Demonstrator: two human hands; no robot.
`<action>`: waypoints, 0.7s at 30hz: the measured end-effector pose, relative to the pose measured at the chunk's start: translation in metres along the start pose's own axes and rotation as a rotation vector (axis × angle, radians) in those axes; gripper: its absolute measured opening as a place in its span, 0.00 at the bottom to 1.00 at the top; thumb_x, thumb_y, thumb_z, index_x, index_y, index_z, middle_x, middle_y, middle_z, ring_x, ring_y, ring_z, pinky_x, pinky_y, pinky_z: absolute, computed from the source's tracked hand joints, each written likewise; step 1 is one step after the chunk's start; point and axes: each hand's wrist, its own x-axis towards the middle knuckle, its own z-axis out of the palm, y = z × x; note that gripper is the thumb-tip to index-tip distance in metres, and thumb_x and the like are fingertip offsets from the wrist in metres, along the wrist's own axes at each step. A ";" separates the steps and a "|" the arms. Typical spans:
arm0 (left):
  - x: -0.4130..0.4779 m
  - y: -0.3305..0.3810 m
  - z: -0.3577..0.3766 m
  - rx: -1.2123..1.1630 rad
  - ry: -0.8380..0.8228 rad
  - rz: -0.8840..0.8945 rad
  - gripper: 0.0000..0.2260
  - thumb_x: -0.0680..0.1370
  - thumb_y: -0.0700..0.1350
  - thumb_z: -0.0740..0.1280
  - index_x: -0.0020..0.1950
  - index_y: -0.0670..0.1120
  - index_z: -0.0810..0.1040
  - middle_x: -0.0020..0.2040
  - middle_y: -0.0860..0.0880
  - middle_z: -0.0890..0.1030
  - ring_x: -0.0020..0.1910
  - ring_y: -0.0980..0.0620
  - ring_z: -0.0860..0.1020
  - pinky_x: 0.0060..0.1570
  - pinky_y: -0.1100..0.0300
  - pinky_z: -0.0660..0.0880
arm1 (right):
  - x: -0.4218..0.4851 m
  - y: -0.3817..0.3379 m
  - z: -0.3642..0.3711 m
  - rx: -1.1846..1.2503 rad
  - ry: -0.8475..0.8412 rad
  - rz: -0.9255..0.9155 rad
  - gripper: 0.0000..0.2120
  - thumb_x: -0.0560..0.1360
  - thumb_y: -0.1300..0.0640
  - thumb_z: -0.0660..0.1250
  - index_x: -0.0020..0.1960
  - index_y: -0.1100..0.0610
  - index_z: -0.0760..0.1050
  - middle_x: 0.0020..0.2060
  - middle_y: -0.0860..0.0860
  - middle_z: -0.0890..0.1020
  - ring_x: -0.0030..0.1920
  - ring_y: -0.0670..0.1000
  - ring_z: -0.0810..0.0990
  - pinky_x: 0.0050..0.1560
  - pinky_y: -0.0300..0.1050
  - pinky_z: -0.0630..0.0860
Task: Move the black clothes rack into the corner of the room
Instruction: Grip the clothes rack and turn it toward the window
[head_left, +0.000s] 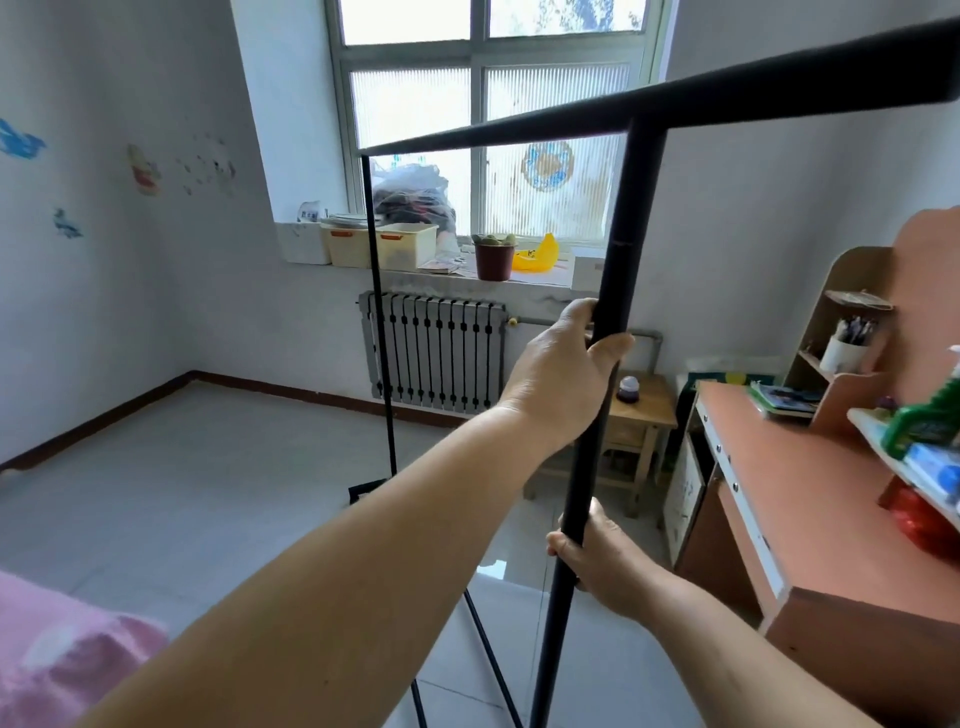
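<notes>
You are gripping the clothes rack by its near upright.
Your left hand is wrapping it high, your right hand clasping lower, beside the desk.

Near centre: rack upright, left hand above right hand on it. Far behind: window sill over radiator, plant pot on sill. Right: table; near left: bed.
</notes>
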 end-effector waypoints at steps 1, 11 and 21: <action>0.006 -0.004 -0.002 0.000 -0.016 0.001 0.11 0.79 0.52 0.63 0.61 0.53 0.72 0.50 0.44 0.83 0.48 0.44 0.82 0.53 0.47 0.79 | 0.005 -0.001 0.001 -0.003 0.018 0.018 0.08 0.76 0.49 0.63 0.49 0.50 0.65 0.45 0.57 0.79 0.40 0.50 0.78 0.46 0.52 0.77; 0.039 -0.023 -0.010 -0.202 -0.190 -0.030 0.09 0.81 0.48 0.61 0.58 0.45 0.73 0.45 0.42 0.82 0.50 0.39 0.83 0.55 0.44 0.79 | 0.029 0.021 0.036 -0.444 0.073 0.100 0.33 0.80 0.49 0.38 0.70 0.76 0.35 0.28 0.37 0.67 0.27 0.35 0.64 0.60 0.26 0.51; 0.005 -0.012 -0.002 -0.150 -0.130 0.003 0.09 0.81 0.46 0.63 0.58 0.44 0.75 0.47 0.42 0.82 0.51 0.39 0.81 0.56 0.42 0.78 | -0.003 0.023 0.039 -1.965 -0.126 -0.540 0.29 0.79 0.55 0.57 0.73 0.70 0.53 0.65 0.60 0.67 0.57 0.65 0.68 0.57 0.65 0.68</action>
